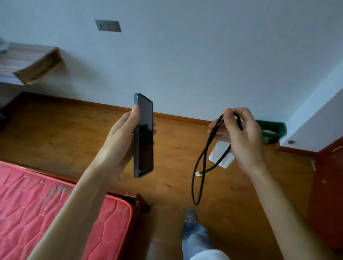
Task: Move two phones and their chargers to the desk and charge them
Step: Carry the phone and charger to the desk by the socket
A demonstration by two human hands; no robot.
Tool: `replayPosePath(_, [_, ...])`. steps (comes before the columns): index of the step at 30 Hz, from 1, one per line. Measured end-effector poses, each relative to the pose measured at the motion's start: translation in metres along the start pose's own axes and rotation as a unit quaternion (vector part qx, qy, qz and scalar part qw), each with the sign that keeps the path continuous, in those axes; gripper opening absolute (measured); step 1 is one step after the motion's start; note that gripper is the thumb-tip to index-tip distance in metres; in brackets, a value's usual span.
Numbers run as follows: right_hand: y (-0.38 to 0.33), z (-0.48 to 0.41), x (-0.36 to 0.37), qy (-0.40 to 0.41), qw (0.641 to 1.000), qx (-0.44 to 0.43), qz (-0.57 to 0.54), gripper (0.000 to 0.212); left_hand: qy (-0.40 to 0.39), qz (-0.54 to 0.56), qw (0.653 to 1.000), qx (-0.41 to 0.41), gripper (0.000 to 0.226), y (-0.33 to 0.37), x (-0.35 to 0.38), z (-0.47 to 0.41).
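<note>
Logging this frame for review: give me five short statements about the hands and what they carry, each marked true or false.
1. The left hand holds a dark phone roughly upright. True.
2. The right hand holds nothing. False: it grips a black cable and a white charger block.
3. The phone's screen is lit. False: it is dark.
4. A red mattress lies at the lower left. True.
5. The cable is plugged into the wall socket. False: its loop and plug end hang free from the right hand above the floor.
</note>
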State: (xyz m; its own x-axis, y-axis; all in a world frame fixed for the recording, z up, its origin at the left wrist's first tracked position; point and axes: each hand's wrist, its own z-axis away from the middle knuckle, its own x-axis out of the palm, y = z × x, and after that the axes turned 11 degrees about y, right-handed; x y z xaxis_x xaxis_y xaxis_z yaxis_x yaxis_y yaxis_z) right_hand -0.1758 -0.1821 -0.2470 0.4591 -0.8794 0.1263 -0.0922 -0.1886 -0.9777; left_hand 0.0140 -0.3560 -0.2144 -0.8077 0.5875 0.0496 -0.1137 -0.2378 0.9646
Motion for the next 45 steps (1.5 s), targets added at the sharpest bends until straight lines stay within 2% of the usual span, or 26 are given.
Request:
replayPosePath(5, [0.007, -0.095, 0.025, -0.039, 0.999, 0.011, -0.004, 0.034, 0.038, 0.011, 0.999, 0.003, 0.058, 0.028, 0.023, -0.071])
replayPosePath(9, [0.008, -0.156, 0.051, -0.076, 0.997, 0.014, -0.005, 0.03, 0.088, 0.01, 0.996, 0.007, 0.057, 0.048, 0.03, -0.114])
replayPosePath(15, [0.025, -0.228, 0.097, -0.114, 0.993, 0.019, -0.009, 0.037, 0.13, -0.005, 0.991, 0.01, 0.068, 0.067, 0.019, -0.171])
replayPosePath(19, [0.041, -0.267, 0.138, -0.14, 0.99, 0.021, -0.008, 0.036, 0.153, -0.015, 0.988, 0.013, 0.063, 0.075, 0.002, -0.212])
replayPosePath(34, [0.095, -0.405, 0.355, -0.205, 0.978, 0.025, -0.006, 0.04, 0.203, 0.017, 0.979, 0.007, 0.058, 0.131, -0.123, -0.411])
replayPosePath(45, [0.122, -0.496, 0.508, -0.253, 0.967, 0.024, -0.021, 0.029, 0.249, 0.059, 0.967, 0.008, 0.06, 0.168, -0.214, -0.529])
